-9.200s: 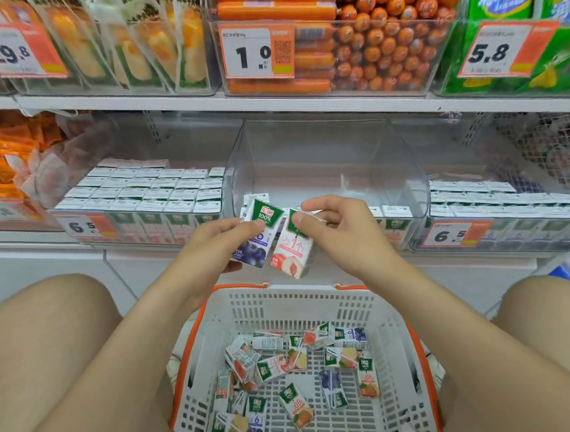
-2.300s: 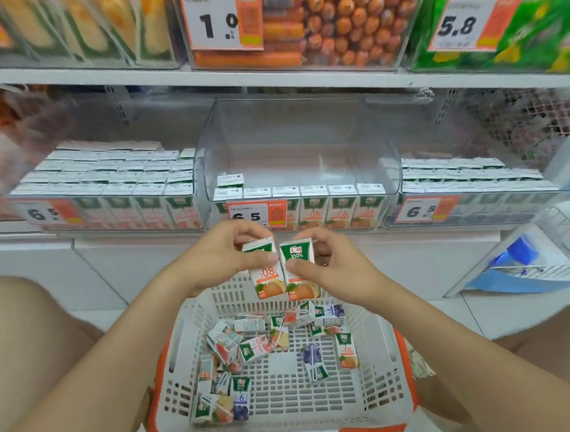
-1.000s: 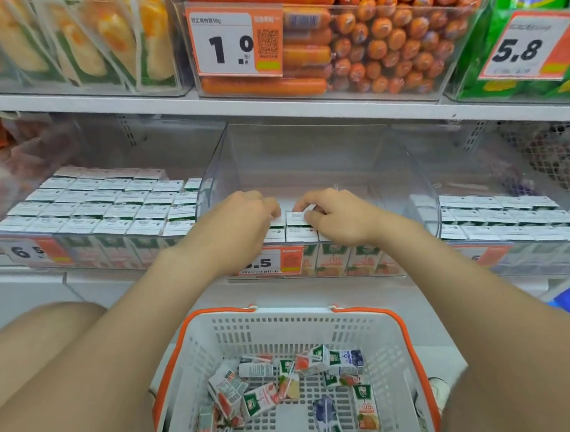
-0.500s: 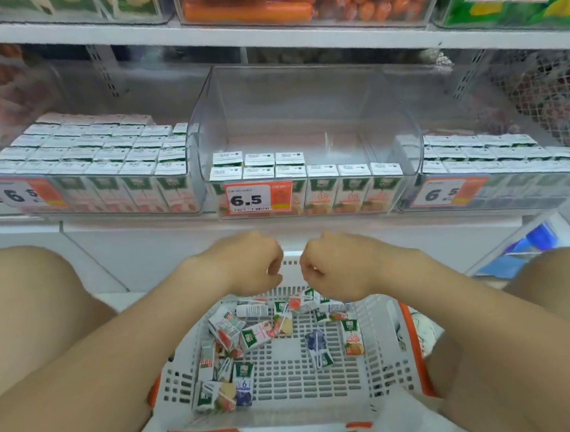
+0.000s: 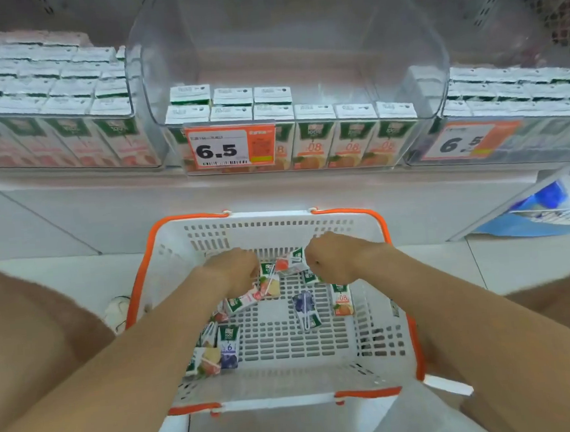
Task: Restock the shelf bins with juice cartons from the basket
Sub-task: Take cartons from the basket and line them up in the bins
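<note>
A white basket with an orange rim point(image 5: 372, 342) sits on the floor between my knees, with several small juice cartons point(image 5: 304, 308) scattered on its bottom. Both my hands are down inside it near the far wall. My left hand point(image 5: 233, 271) curls over a cluster of cartons point(image 5: 249, 298), its fingertips hidden. My right hand point(image 5: 334, 259) touches a tilted red-fruit carton point(image 5: 292, 262); I cannot tell whether it grips the carton. Above, the middle clear bin point(image 5: 429, 68) holds a front row of orange-juice cartons point(image 5: 355, 135) and a short second row.
The left bin point(image 5: 46, 98) and the right bin point(image 5: 513, 102) are packed with cartons. Orange 6.5 price tags point(image 5: 230, 146) hang on the bin fronts. A wire rack with blue packs point(image 5: 548, 202) stands low on the right. White floor tiles surround the basket.
My hands have dropped from just above the basket into it, onto the cartons at its far end. My view has tilted further down, so the upper shelf is out of sight.
</note>
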Demonstrator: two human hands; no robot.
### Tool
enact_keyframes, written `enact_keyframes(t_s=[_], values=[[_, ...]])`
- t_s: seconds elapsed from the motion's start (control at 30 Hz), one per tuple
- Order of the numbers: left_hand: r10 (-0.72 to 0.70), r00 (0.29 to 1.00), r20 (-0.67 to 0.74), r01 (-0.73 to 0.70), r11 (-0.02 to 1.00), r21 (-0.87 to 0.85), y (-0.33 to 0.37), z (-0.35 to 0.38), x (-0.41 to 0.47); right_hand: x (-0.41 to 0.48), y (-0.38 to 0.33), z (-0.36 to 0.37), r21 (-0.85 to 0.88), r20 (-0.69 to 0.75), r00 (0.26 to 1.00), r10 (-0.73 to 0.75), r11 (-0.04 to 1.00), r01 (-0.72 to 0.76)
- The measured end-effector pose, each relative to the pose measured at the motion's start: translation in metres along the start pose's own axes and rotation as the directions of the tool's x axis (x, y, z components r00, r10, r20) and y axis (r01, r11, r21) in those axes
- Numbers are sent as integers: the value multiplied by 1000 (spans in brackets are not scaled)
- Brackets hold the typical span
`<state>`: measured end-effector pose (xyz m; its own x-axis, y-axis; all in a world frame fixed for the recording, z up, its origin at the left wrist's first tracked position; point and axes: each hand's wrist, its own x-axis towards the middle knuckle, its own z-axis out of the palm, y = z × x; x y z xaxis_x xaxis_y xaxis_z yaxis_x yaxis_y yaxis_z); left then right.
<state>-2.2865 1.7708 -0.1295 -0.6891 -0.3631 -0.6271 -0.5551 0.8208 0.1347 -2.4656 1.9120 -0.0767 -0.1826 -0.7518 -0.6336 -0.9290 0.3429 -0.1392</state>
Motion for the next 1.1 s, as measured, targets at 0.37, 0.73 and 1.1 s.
enact_keyframes(t_s=[0.37, 0.73, 1.1], values=[[-72, 995, 72, 66, 994, 82, -19, 99, 36, 56, 19, 104, 36, 229, 972, 52, 997, -62], [-53, 997, -52, 53, 999, -2, -27, 116, 48, 59, -15, 191, 78, 234, 969, 78, 992, -99], [-63, 997, 33, 70, 759, -648, -27, 80, 28, 40, 0, 134, 297, 157, 987, 38, 951, -84]])
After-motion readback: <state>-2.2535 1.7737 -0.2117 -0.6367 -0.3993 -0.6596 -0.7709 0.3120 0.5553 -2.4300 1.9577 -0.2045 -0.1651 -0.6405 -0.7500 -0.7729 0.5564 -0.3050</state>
